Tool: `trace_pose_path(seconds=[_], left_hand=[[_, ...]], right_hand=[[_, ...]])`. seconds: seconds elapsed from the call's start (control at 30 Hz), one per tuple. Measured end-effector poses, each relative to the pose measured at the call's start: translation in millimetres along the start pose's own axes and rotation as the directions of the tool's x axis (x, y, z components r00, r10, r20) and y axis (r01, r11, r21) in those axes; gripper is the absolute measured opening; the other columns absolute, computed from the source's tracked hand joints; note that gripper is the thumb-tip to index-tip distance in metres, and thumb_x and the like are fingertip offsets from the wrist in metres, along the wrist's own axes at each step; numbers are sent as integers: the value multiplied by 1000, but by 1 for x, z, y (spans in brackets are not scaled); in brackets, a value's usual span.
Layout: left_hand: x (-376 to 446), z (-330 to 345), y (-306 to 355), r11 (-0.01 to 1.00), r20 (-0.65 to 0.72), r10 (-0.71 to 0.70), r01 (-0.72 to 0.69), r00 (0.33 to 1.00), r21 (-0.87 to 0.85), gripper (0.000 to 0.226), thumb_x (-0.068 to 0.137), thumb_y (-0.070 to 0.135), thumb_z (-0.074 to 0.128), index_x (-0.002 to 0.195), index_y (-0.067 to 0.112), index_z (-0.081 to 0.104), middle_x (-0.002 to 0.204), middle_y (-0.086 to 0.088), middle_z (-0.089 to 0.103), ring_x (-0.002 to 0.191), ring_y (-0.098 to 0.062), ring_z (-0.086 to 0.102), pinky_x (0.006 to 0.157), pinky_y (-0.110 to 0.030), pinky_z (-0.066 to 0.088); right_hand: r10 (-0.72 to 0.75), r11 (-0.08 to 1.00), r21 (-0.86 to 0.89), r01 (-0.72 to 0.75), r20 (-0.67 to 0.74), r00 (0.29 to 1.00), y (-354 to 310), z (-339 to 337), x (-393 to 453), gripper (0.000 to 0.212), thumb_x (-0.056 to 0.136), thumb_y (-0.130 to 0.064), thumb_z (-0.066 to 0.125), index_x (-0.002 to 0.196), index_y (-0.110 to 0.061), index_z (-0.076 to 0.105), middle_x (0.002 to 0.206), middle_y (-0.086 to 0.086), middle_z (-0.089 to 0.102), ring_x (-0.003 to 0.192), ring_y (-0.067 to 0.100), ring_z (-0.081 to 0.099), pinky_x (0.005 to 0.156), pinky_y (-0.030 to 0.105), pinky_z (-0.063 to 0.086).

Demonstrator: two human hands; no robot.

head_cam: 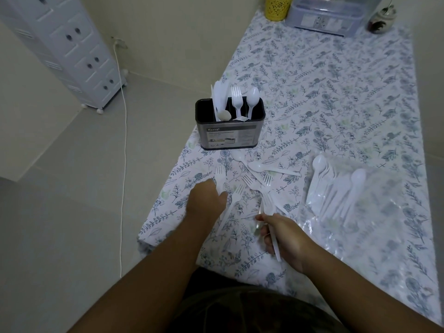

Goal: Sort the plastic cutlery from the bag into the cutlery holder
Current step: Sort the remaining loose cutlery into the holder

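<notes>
The right hand has its grip clenched round the handle of a white plastic fork, tines pointing to 12 o'clock, while the left hand reaches onto another fork at about 10 o'clock from the first; its fingers are hidden beneath the hand, so whether that grip has closed cannot be told. To do this step well, I would gather only forks, lift each by the handle rather than the tines, and lower them handle-first into the middle compartment of the cutlery holder, which stands at 12 o'clock from the hands near the surface edge. The holder is a dark oval tin with a label; knives seem to fill its left section, forks the middle, a spoon the right. Loose forks and loose spoons lie scattered between the hands and holder. The clear bag, at 3 o'clock, holds more spoons. All the cutlery is thin, white and light, likely to skid when nudged.
</notes>
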State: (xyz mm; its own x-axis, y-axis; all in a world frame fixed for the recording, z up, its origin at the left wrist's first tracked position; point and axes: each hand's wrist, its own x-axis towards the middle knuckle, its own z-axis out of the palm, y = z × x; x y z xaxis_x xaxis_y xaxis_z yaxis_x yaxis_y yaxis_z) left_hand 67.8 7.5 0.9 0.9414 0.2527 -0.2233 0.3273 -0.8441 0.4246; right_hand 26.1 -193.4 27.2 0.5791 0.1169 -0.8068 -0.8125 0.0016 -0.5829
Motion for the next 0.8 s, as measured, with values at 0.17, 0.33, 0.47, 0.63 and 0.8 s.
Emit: trace_pose_path(seconds=[0.17, 0.33, 0.47, 0.63, 0.8], left_hand=[[4, -5, 0, 999, 48, -49, 50, 998, -20, 15, 78, 15, 63, 70, 4, 57, 64, -6, 55, 62, -21, 55, 50, -24, 38], [-29, -20, 12, 948, 59, 17, 2, 998, -317, 7, 77, 18, 77, 82, 14, 74, 67, 6, 67, 61, -1, 62, 55, -8, 45], [-64, -14, 41, 898, 109, 145, -85, 983, -432, 13, 77, 28, 81, 87, 18, 79, 71, 7, 73, 62, 6, 64, 57, -6, 47], [-73, 0, 52, 892, 171, 300, -213, 938, -399, 24, 84, 25, 69, 65, 11, 72, 55, -2, 65, 54, -13, 62, 49, -16, 41], [-65, -2, 39, 917, 55, 270, -239, 961, -320, 10, 85, 23, 66, 90, 16, 71, 76, 5, 66, 66, -4, 59, 56, -13, 42]], right_hand=[[4, 994, 112, -5, 9, 1000, 0, -2, 3, 25, 105, -15, 43, 114, -5, 64, 69, 6, 54, 52, 16, 43, 47, 29, 36], [-39, 987, 159, 34, 29, 999, -5, -1, -1, 27, 107, -12, 41, 122, -3, 61, 78, 8, 55, 73, 23, 57, 65, 37, 51], [-70, 973, 228, 37, 138, 988, -9, 8, -4, 31, 108, -19, 40, 123, 0, 59, 104, 15, 75, 99, 28, 72, 93, 46, 56], [-73, 975, 216, 50, 100, 992, -6, 11, -5, 32, 108, -25, 45, 122, -2, 61, 111, 20, 75, 103, 27, 74, 80, 37, 60], [-63, 996, 63, 64, -22, 998, -2, -4, -4, 31, 108, -29, 44, 118, -7, 64, 86, 10, 67, 72, 23, 66, 62, 37, 56]])
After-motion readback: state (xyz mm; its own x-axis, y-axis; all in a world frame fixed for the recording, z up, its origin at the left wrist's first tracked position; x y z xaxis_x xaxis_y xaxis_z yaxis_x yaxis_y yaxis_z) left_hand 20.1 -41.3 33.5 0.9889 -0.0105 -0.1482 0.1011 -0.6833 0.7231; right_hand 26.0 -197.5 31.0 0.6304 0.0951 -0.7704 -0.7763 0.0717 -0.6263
